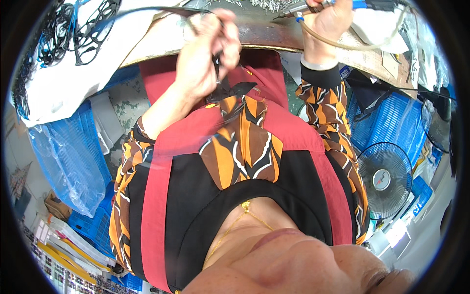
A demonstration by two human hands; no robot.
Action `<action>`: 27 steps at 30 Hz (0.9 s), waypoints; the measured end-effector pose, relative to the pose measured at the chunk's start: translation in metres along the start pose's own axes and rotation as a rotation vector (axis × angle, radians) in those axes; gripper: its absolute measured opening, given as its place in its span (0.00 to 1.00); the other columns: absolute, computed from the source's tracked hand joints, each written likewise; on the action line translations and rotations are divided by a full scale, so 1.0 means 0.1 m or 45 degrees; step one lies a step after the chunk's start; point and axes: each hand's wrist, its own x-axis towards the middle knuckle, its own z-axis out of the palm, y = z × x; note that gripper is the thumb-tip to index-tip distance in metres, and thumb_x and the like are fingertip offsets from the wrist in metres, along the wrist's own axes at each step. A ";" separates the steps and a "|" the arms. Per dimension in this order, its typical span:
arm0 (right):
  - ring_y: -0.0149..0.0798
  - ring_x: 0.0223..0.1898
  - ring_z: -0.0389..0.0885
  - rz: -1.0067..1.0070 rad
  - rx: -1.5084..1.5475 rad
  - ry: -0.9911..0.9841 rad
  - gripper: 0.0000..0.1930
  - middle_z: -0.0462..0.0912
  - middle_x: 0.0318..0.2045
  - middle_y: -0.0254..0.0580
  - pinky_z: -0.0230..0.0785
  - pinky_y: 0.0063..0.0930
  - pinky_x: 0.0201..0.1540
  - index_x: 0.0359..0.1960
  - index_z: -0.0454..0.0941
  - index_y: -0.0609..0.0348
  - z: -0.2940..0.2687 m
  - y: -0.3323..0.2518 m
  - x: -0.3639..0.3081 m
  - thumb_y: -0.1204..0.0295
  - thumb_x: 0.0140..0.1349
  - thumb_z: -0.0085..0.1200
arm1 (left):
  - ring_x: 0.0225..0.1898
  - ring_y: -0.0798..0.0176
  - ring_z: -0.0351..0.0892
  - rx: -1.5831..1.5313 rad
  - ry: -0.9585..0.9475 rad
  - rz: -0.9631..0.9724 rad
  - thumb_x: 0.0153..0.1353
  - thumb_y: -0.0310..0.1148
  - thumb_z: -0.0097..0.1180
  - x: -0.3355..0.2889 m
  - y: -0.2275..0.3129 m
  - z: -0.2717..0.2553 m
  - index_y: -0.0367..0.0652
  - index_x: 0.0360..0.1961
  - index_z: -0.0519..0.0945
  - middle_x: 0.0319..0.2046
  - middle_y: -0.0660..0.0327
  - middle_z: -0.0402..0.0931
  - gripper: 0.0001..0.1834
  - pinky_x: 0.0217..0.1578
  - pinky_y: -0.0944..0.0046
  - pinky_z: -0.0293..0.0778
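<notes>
A: Far left, start there.
B: Black eyeglass frames (pixel 81 34) in a tangled heap on white sheeting (pixel 63 93). Risk: temples interlock; pulling one could drag others off the edge or scratch them.

A: Left hand (pixel 208 51)?
B: Fingers closed around a dark frame-like piece (pixel 186 10), raised at the near edge of the worktop (pixel 276 36). One long strip of it reaches left toward the heap. Blurred; exact grip cannot be told.
A: Failure mode?
B: Loose or uneven pinch: the piece could twist or drop toward the lap. The long strip might also snag on the heap.

A: Top middle?
B: Thin silver pins (pixel 267 5), loosely scattered. A sleeve or tool brushing them could scatter them further.

A: Right hand (pixel 330 22)?
B: Gripping a slim, pointed tool (pixel 293 10), tip aimed left. Upper fingers partly cropped. If the tip were to slip on hard plastic, it could score the piece or jab the left fingers.

A: And further right?
B: A brownish hose (pixel 345 47) crosses in front of the wrist. Should it catch there, its tug could pull the tip off line.
</notes>
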 end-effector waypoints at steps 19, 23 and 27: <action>0.29 0.20 0.68 0.559 0.777 -0.076 0.07 0.71 0.25 0.33 0.62 0.22 0.21 0.44 0.71 0.53 0.13 -0.10 -0.08 0.69 0.71 0.56 | 0.43 0.53 0.83 1.267 -0.692 1.522 0.58 0.16 0.63 0.17 -0.01 -0.49 0.32 0.48 0.82 0.43 0.52 0.78 0.15 0.46 0.53 0.83; 0.30 0.19 0.69 0.091 0.029 -0.347 0.09 0.71 0.25 0.34 0.62 0.22 0.21 0.48 0.69 0.54 0.32 -0.08 -0.18 0.71 0.70 0.55 | 0.42 0.53 0.83 1.260 -0.692 1.514 0.58 0.16 0.63 0.17 -0.01 -0.48 0.32 0.48 0.83 0.43 0.52 0.78 0.15 0.46 0.53 0.83; 0.30 0.18 0.69 0.103 -0.036 -0.350 0.10 0.71 0.24 0.35 0.63 0.23 0.20 0.48 0.68 0.56 0.43 -0.06 -0.26 0.73 0.69 0.55 | 0.40 0.53 0.83 1.278 -0.676 1.552 0.57 0.15 0.63 0.16 -0.01 -0.46 0.32 0.48 0.82 0.44 0.52 0.77 0.16 0.44 0.53 0.83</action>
